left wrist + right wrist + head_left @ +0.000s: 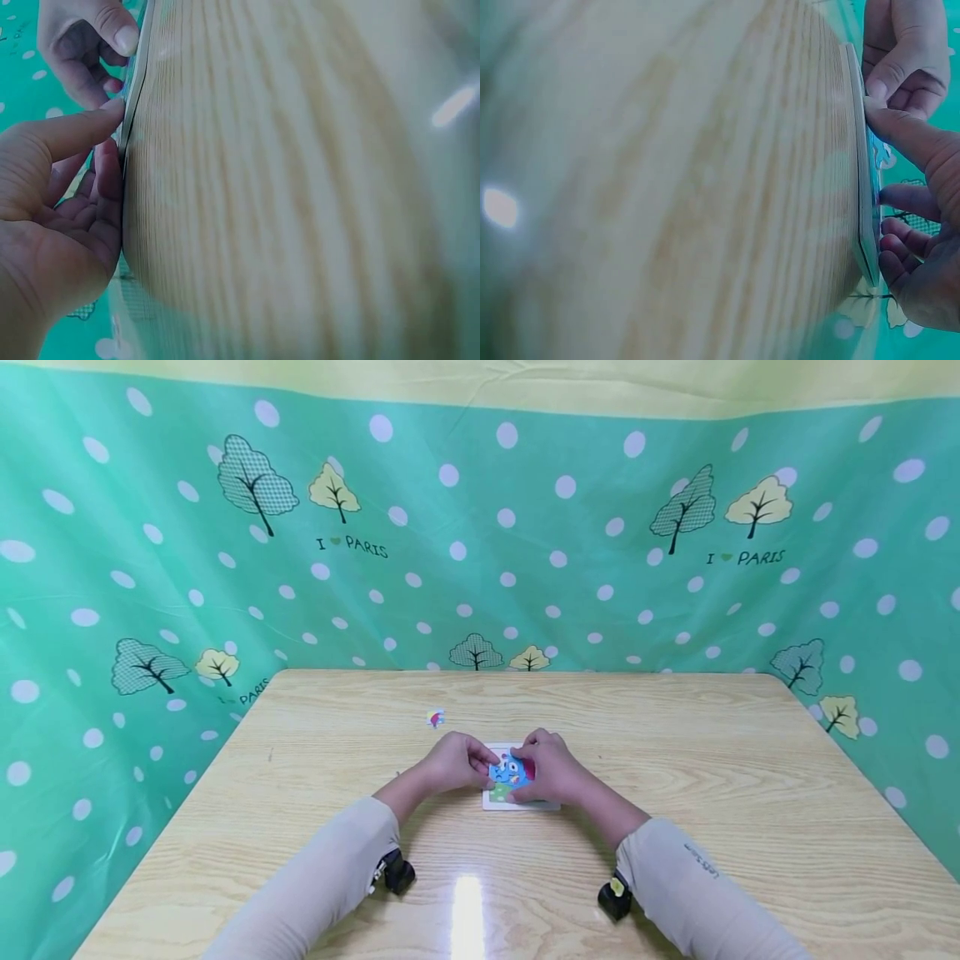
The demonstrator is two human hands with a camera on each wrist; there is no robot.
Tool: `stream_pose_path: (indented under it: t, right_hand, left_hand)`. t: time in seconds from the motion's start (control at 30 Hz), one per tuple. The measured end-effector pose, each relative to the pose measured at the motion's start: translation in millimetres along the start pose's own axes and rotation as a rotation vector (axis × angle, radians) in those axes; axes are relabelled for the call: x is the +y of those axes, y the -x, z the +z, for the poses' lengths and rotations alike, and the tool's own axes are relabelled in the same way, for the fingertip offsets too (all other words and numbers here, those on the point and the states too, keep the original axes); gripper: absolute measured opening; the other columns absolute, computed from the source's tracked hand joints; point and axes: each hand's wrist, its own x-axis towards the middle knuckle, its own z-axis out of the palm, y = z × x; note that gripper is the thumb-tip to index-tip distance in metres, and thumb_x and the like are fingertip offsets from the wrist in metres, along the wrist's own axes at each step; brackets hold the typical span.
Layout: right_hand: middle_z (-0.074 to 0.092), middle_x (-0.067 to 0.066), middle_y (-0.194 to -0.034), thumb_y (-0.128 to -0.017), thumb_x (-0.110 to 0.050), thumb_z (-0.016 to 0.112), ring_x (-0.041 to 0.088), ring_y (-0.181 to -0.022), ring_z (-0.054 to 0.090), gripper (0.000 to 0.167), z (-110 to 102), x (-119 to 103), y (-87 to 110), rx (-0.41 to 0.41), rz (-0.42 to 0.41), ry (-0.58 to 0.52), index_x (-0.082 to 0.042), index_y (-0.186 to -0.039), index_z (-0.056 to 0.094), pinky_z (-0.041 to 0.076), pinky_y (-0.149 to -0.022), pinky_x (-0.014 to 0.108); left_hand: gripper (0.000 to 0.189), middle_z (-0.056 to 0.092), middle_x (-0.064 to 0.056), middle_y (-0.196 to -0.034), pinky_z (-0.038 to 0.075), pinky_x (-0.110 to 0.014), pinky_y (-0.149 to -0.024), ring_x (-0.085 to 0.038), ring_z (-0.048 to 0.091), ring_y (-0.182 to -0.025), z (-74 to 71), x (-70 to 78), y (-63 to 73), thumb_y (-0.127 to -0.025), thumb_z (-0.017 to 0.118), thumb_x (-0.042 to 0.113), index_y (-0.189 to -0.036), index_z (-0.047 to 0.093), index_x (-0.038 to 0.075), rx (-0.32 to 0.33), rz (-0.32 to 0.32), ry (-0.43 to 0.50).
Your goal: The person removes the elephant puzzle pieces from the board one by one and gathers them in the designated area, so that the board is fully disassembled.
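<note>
In the head view, a jigsaw puzzle with a blue cartoon animal [514, 769] and green ground sits in a white-rimmed puzzle board [522, 807]. At its left side, my left hand [456, 763] pinches a small blue puzzle piece [492, 772] between thumb and fingers. My right hand [553, 769] lies over the right part, its thumb and forefinger spread apart and touching the picture, covering much of it. Seen edge-on in the right wrist view, the board [864, 165] lies flat under the right hand's [930, 202] fingertips. The piece is hidden in the left wrist view.
A loose puzzle piece [435, 718] with red and yellow on it lies on the wooden table [675, 735], beyond the left hand. A green dotted curtain [480, 543] hangs behind the table. Light glares off the table's near part.
</note>
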Motion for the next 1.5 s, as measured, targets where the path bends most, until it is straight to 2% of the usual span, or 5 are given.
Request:
stream_pose_path:
  t: [0.33, 0.63, 0.8, 1.0, 1.5]
  right_hand:
    - [0.046, 0.006, -0.124, -0.069, -0.033, 0.09, 0.025, -0.112, 0.04, 0.076, 1, 2, 0.2, 0.002, 0.017, -0.035, -0.007, -0.133, 0.06, 0.043, -0.094, 0.035]
    - [0.047, 0.005, -0.124, -0.069, -0.037, 0.089, 0.023, -0.112, 0.041, 0.076, 3, 5, 3.6, 0.006, 0.025, -0.038, -0.008, -0.133, 0.06, 0.043, -0.095, 0.035]
    - [0.048, 0.005, -0.123, -0.069, -0.036, 0.09, 0.023, -0.111, 0.042, 0.075, 3, 5, 4.5, 0.016, 0.011, -0.032, -0.008, -0.132, 0.061, 0.043, -0.095, 0.035]
    - [0.048, 0.004, -0.121, -0.068, -0.036, 0.09, 0.023, -0.11, 0.042, 0.075, 3, 5, 3.1, 0.023, -0.002, -0.023, -0.007, -0.131, 0.062, 0.043, -0.093, 0.034]
    - [0.049, 0.005, -0.121, -0.067, -0.035, 0.091, 0.022, -0.109, 0.042, 0.075, 4, 4, 3.3, 0.03, -0.003, -0.013, -0.007, -0.13, 0.063, 0.044, -0.092, 0.033]
  left_hand:
    - [0.026, 0.071, -0.001, -0.091, 0.056, -0.028, -0.071, -0.015, 0.066, -0.081, -4.4, -4.4, 4.6, -0.077, 0.08, 0.002, -0.102, 0.074, 0.007, 0.021, -0.018, 0.068]
    - [0.032, 0.07, -0.003, -0.09, 0.056, -0.029, -0.071, -0.017, 0.066, -0.083, -12.6, -10.6, 13.2, -0.075, 0.08, -0.002, -0.104, 0.073, 0.006, 0.073, -0.032, 0.131]
    - [0.032, 0.069, -0.004, -0.087, 0.056, -0.028, -0.072, -0.017, 0.065, -0.082, -21.3, -10.9, 21.0, -0.074, 0.082, 0.001, -0.105, 0.073, 0.006, 0.118, -0.031, 0.128]
    - [0.031, 0.069, -0.006, -0.088, 0.055, -0.028, -0.074, -0.018, 0.065, -0.083, -34.7, -11.9, 29.5, -0.075, 0.081, 0.0, -0.105, 0.072, 0.003, 0.165, -0.025, 0.187]
    - [0.033, 0.07, -0.007, -0.093, 0.055, -0.025, -0.074, -0.017, 0.065, -0.085, -58.7, -17.7, 37.1, -0.077, 0.08, 0.001, -0.108, 0.072, 0.003, 0.29, -0.044, 0.254]
